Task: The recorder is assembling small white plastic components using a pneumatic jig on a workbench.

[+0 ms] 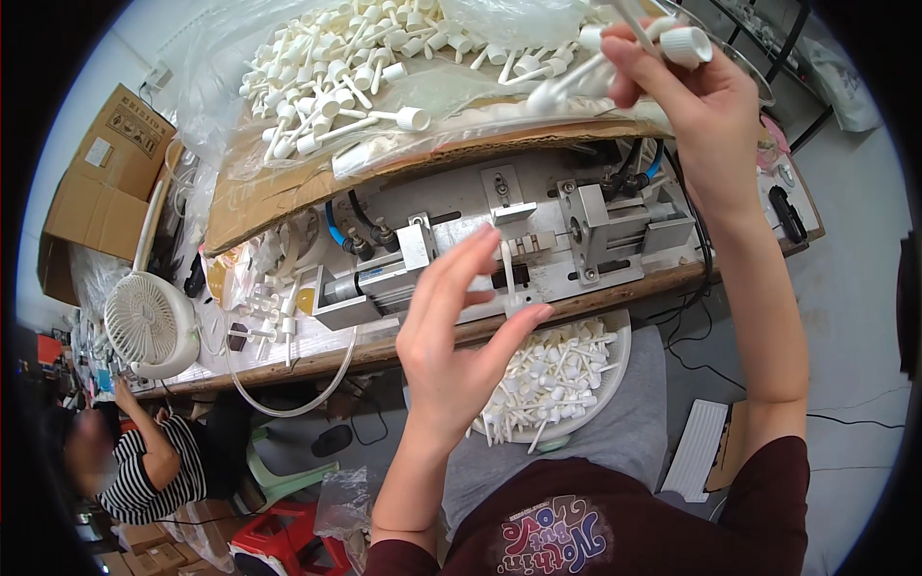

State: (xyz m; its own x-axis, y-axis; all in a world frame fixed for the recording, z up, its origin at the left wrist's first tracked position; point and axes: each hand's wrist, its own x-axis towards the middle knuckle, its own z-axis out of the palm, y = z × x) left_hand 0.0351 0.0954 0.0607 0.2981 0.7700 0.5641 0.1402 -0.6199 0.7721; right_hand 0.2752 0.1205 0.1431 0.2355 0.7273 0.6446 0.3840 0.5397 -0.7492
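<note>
My left hand [459, 326] hovers over the front of a small grey pneumatic press [538, 235] on the bench, thumb and fingers pinching a thin white tube part [508, 278] that stands in the machine's slot. My right hand [687, 91] is raised at the upper right over a heap of white pump caps with dip tubes [336, 72], closed on a few of these white caps. A white bowl [622, 370] full of finished white parts rests on my lap below the left hand.
The cap heap lies on clear plastic over a cardboard sheet [288, 187]. A small white fan [149, 322] and cardboard boxes [101, 182] stand at left. Another person in a striped top [154, 466] sits lower left. Black cables [691, 355] hang off the bench edge.
</note>
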